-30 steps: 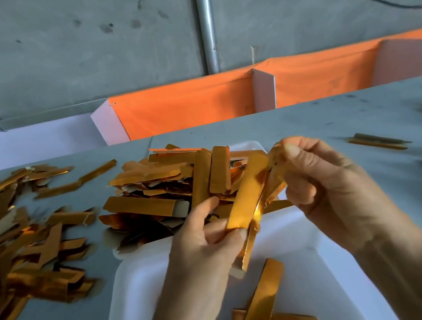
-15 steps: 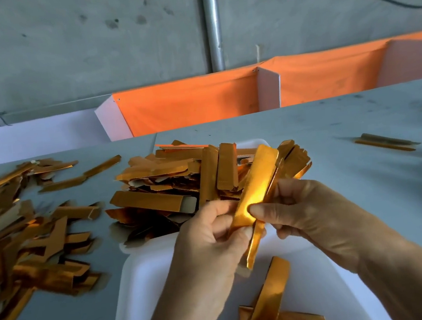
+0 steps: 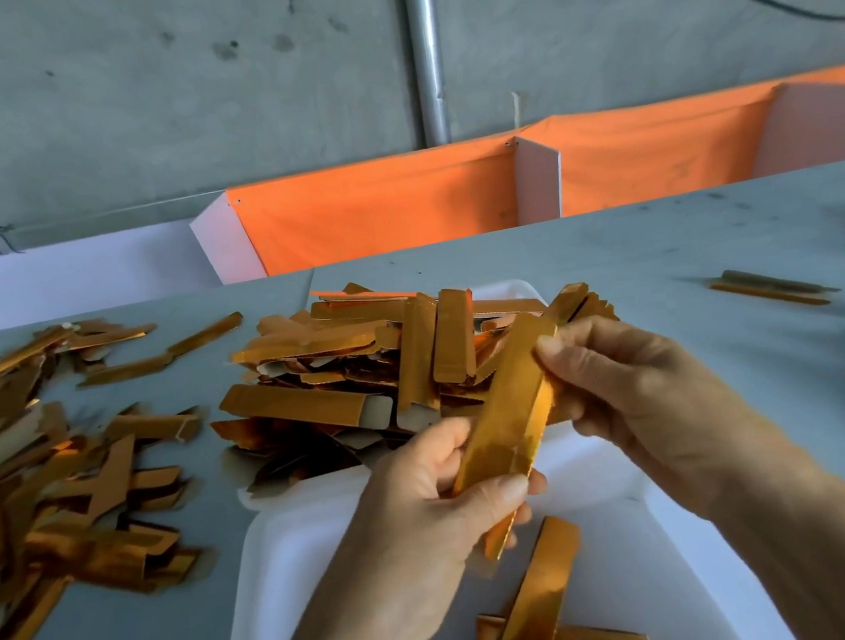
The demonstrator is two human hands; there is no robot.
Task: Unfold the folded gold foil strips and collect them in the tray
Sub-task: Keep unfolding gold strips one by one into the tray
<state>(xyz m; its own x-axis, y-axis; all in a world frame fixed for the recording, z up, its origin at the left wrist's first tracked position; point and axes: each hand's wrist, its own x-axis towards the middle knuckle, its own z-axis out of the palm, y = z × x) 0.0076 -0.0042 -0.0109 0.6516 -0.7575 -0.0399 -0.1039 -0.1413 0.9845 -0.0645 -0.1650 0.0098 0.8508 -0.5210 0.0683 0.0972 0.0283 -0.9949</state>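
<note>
While a grey concrete wall point(image 3: 132, 115) with a metal pipe point(image 3: 424, 51) rises behind it, a long grey bench point(image 3: 662, 255) fills the head view, backed by an orange cloth barrier point(image 3: 379, 210) split by white dividers. On the bench's left side lies a loose scatter of folded gold foil strips point(image 3: 58, 473), and a taller heap of strips point(image 3: 363, 372) sits at centre, spilling over the far end of a white tray point(image 3: 297, 543). That tray reaches toward the camera beneath both hands, and a few opened strips point(image 3: 541, 612) rest flat on its near floor. Well off to the right, a lone pair of strips point(image 3: 773, 286) lies on bare bench, with more strips blurred at the right edge.

Above the tray, one gold foil strip point(image 3: 511, 404) is held tilted, its upper end pointing away toward the heap. A person's left hand point(image 3: 443, 503) grips the strip's lower end, thumb pressed across its shiny face and fingers curled behind. Their right hand point(image 3: 639, 392) pinches the upper end, fingertip on the top edge and remaining fingers curled along the strip's right side. A folded flap shows along the strip's right edge, between the two hands.
</note>
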